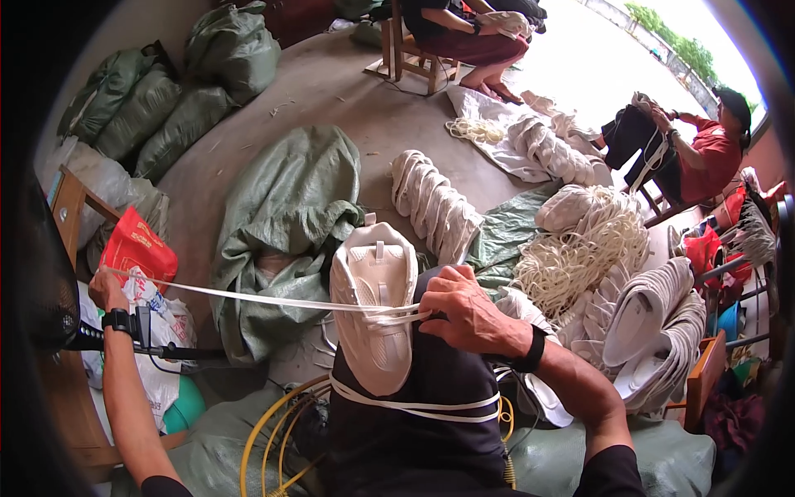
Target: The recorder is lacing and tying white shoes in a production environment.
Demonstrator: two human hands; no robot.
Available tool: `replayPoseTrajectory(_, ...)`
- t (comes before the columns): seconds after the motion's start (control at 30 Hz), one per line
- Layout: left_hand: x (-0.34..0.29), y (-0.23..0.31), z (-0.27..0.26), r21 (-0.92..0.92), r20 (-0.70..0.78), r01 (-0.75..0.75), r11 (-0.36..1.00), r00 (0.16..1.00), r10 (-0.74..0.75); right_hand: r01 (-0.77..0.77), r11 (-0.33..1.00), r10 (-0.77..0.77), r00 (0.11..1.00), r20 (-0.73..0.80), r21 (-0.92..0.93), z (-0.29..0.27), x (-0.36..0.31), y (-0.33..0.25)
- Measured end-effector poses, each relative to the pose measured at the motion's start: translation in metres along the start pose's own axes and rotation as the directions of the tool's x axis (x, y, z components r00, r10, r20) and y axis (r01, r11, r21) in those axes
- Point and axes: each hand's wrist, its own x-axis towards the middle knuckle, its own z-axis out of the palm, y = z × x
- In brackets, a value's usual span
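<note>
An off-white shoe [379, 248] rests on my dark-trousered thigh, its rounded toe toward me. A white shoelace [248, 296] runs across its front part and stretches taut far out to the left. At the lace's left end, my left hand [106, 288] is closed on it with the arm extended. Just right of the shoe, my right hand [468, 311] pinches the lace strands; the fingertips partly hide them. Below the toe, a white cord [431, 407] loops around my thigh. Both wrists wear black bands.
A green woven sack [290, 190] lies ahead. Rows of stacked shoe uppers [435, 203], a heap of pale laces [584, 248] and white insole-like pieces [642, 319] lie at right. Full sacks [232, 54] stand far left. Two people sit beyond, handling shoes or laces. A red bag [139, 247] is near my left hand.
</note>
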Motion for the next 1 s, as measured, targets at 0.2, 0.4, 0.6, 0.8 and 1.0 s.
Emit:
replayPoseTrajectory(0.2,0.017,-0.030,-0.026,0.316,-0.098,0.281,0.906,0.960,-0.264,-0.022,0.988,0.029,0.998,-0.048,0.151,0.005,-0.002,0.008)
replayPoseTrajectory(0.4,0.034,-0.039,-0.044,0.837,0.195,-0.162,0.523,0.981,-0.008,-0.066,0.998,0.068,0.968,-0.240,0.019,0.007,-0.009,0.012)
replayPoseTrajectory(0.6,0.056,-0.030,-0.031,0.892,0.354,-0.372,0.257,0.928,0.116,-0.017,0.995,0.000,0.985,-0.173,-0.099,-0.004,-0.013,0.026)
replayPoseTrajectory(0.8,0.067,-0.055,-0.028,0.933,0.246,-0.252,0.256,0.968,0.057,-0.246,0.959,0.266,0.952,-0.149,0.143,-0.039,-0.043,0.059)
replayPoseTrajectory(1.0,0.075,-0.125,0.048,-0.549,0.436,0.635,0.544,0.772,-0.462,-0.541,0.841,0.534,0.826,-0.180,0.009,-0.124,-0.134,0.113)
